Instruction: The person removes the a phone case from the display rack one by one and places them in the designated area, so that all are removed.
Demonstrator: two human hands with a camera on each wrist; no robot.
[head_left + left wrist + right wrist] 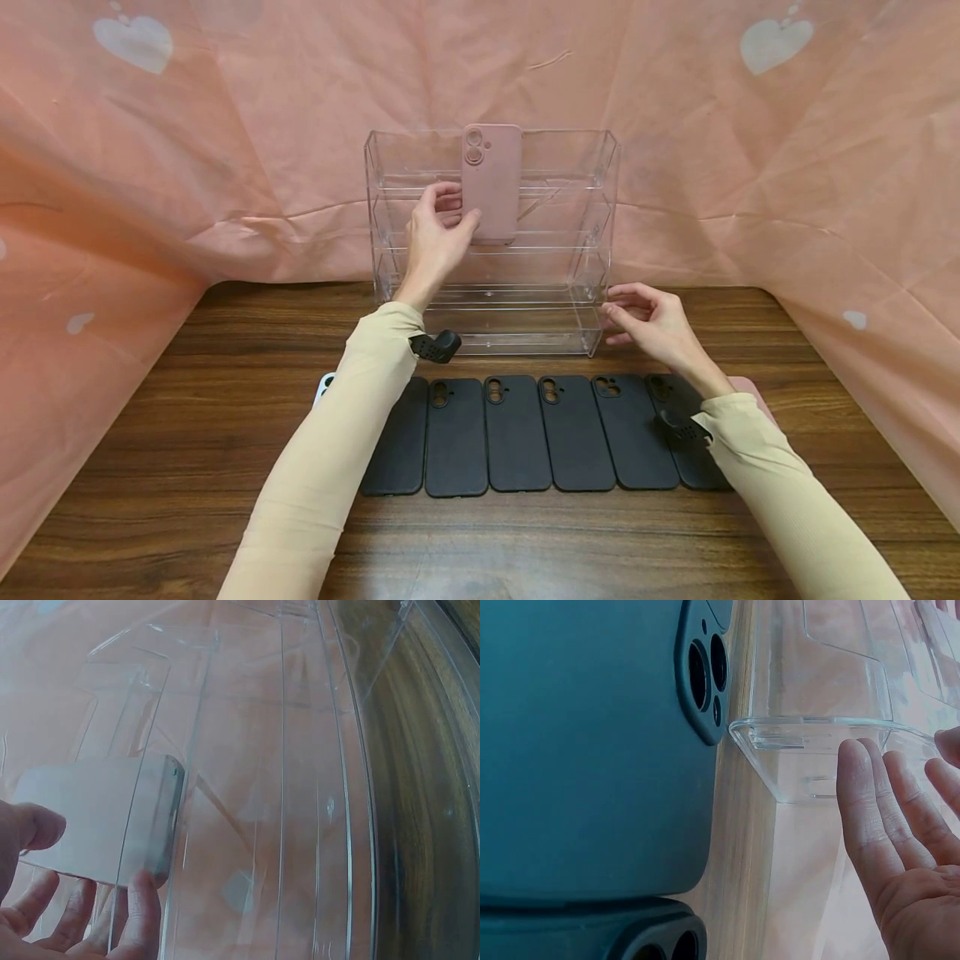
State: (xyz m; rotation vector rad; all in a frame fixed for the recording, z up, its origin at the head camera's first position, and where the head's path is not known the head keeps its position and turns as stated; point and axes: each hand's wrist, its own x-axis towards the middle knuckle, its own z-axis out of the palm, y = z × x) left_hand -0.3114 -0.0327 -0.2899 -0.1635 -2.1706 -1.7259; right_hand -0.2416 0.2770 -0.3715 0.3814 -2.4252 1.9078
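My left hand (442, 229) holds a pink phone case (492, 185) by its left edge, thumb in front and fingers behind. The case stands upright at an upper tier of a clear acrylic rack (491, 343), camera cutouts at top left. In the left wrist view the lower end of the phone case (82, 817) shows through a clear panel. My right hand (656, 325) is at the rack's lower right side. In the right wrist view its fingers reach out fairly straight beside the clear side wall (817, 724); whether they touch it I cannot tell.
Several black phone cases (517, 442) lie in a row on the wooden table (187, 475) before the rack. A light case (323, 385) is partly hidden by the left forearm, a pink one (746, 386) by the right. Pink cloth (300, 125) hangs behind and at both sides.
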